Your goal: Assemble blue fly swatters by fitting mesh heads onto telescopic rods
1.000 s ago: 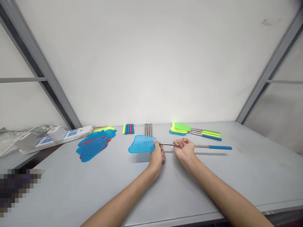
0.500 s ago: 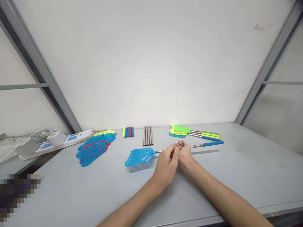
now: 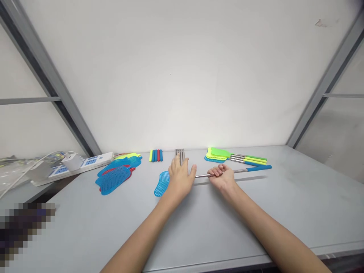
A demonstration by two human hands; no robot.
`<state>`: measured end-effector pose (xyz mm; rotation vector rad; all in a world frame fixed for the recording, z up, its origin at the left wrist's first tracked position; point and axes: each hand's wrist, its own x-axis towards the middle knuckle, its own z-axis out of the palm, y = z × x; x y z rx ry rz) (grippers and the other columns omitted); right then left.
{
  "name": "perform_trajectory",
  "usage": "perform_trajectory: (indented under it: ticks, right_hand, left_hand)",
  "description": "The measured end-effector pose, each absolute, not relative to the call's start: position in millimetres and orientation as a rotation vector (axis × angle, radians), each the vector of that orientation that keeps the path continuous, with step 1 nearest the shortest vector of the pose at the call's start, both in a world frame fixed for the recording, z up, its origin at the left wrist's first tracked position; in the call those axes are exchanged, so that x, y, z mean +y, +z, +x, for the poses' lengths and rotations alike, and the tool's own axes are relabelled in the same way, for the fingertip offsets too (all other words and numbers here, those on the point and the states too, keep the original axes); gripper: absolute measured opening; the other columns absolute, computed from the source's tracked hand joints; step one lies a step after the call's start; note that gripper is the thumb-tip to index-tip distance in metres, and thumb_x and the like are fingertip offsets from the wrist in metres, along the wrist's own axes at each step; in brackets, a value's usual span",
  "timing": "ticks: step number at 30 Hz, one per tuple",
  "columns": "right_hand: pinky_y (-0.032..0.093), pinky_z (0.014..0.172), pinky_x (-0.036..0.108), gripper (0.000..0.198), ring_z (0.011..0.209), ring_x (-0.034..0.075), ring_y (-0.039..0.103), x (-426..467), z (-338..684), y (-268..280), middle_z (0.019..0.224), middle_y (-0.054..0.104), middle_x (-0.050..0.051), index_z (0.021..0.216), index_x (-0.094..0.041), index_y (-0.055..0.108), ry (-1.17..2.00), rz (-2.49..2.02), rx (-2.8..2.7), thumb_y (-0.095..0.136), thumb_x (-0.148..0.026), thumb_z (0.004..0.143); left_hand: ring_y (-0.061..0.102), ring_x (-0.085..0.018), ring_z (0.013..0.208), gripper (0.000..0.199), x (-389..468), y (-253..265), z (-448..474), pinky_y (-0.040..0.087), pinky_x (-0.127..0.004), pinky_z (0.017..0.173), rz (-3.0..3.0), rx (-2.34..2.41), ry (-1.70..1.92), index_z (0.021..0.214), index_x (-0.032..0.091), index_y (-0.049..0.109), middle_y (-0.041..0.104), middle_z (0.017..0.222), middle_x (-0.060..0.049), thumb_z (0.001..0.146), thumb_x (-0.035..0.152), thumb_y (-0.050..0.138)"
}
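Note:
A blue fly swatter [image 3: 162, 184] lies across the space in front of me, its mesh head to the left and its blue grip to the right. My right hand [image 3: 223, 177] is palm up, fingers curled around the middle of its metal shaft. Over the head's right part is my left hand [image 3: 181, 177], fingers apart and stretched forward; whether it touches the mesh I cannot tell. Just beyond those fingertips stand out several metal tubes [image 3: 182, 154], laid side by side and partly hidden.
Left on the table are loose swatter heads [image 3: 115, 181] in blue, red and yellow. A row of coloured grips [image 3: 156, 155] lies near the wall. Several swatters [image 3: 220, 152] are stacked at the right. A power strip [image 3: 96, 162] with plugs and cables sits at far left.
My left hand has parted from my right, moved left along the swatter and opened its fingers. The right hand still grips the shaft. The view has shifted slightly.

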<state>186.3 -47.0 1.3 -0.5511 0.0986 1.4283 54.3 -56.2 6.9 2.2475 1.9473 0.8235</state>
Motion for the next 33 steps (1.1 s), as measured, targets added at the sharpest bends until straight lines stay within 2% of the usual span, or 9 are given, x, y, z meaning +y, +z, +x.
perform_trajectory:
  ticks: [3, 7, 12, 18, 24, 30, 33]
  right_hand:
    - [0.019, 0.032, 0.019, 0.025, 0.026, 0.005, 0.017, -45.7, 191.4, 4.4, 0.032, 0.018, -0.009, 0.05, -0.018, 0.022, 1.387, -0.541, 0.096, 0.029, -0.015, 0.074]
    - [0.02, 0.033, 0.019, 0.026, 0.027, 0.005, 0.017, -46.8, 194.3, 9.3, 0.032, 0.017, -0.009, 0.051, -0.017, 0.019, 1.311, -0.524, 0.096, 0.029, -0.017, 0.075]
    - [0.02, 0.033, 0.019, 0.027, 0.027, 0.005, 0.018, -49.6, 189.8, 8.8, 0.031, 0.019, -0.008, 0.05, -0.018, 0.022, 1.297, -0.537, 0.106, 0.029, -0.018, 0.075]
    - [0.018, 0.032, 0.019, 0.027, 0.027, 0.005, 0.017, -49.4, 185.5, 1.3, 0.031, 0.018, -0.009, 0.049, -0.018, 0.023, 1.246, -0.566, 0.079, 0.03, -0.019, 0.075]
    - [0.016, 0.033, 0.021, 0.028, 0.026, 0.005, 0.016, -49.6, 181.2, -7.3, 0.031, 0.018, -0.009, 0.049, -0.018, 0.021, 1.202, -0.572, 0.016, 0.03, -0.021, 0.075]
    - [0.015, 0.033, 0.022, 0.028, 0.025, 0.005, 0.016, -51.5, 171.5, -21.7, 0.03, 0.016, -0.009, 0.05, -0.018, 0.015, 1.193, -0.606, -0.005, 0.026, -0.018, 0.076]
    - [0.015, 0.033, 0.022, 0.028, 0.024, 0.005, 0.015, -53.1, 168.6, -25.1, 0.03, 0.016, -0.009, 0.05, -0.019, 0.013, 1.202, -0.615, -0.001, 0.025, -0.017, 0.075]
  left_hand:
    - [0.016, -0.028, 0.125, 0.047, -47.8, 6.6, 46.5, 0.018, -0.045, 0.096, 2.177, 2.135, 0.65, 0.119, 0.018, 0.04, 0.023, 0.134, -0.016, 0.082, 0.046, 0.031]
    - [0.026, -0.033, 0.119, 0.053, -39.0, 9.5, 35.6, 0.025, -0.049, 0.089, 1.998, 2.32, 0.613, 0.12, 0.015, 0.04, 0.029, 0.129, -0.021, 0.081, 0.049, 0.028]
    - [0.045, -0.033, 0.103, 0.06, -34.9, 7.4, 29.4, 0.036, -0.042, 0.08, 1.889, 2.219, 0.6, 0.129, 0.018, 0.026, 0.042, 0.115, -0.019, 0.08, 0.053, 0.025]
    - [0.05, -0.033, 0.096, 0.051, -37.0, -4.0, 37.6, 0.036, -0.039, 0.078, 1.843, 2.197, 0.541, 0.108, 0.017, 0.05, 0.047, 0.103, -0.018, 0.078, 0.053, 0.03]
    - [0.045, -0.035, 0.101, 0.053, -40.0, -10.7, 46.8, 0.032, -0.041, 0.084, 1.723, 2.287, 0.635, 0.107, 0.016, 0.05, 0.044, 0.106, -0.018, 0.075, 0.055, 0.032]
    - [0.049, -0.03, 0.096, 0.036, -35.0, -8.7, 40.0, 0.036, -0.038, 0.079, 1.478, 2.327, 0.75, 0.095, 0.026, 0.057, 0.047, 0.102, -0.011, 0.077, 0.045, 0.032]
    - [0.049, -0.028, 0.096, 0.034, -33.6, -9.5, 37.6, 0.036, -0.038, 0.079, 1.402, 2.341, 0.811, 0.093, 0.029, 0.059, 0.047, 0.101, -0.01, 0.078, 0.04, 0.03]
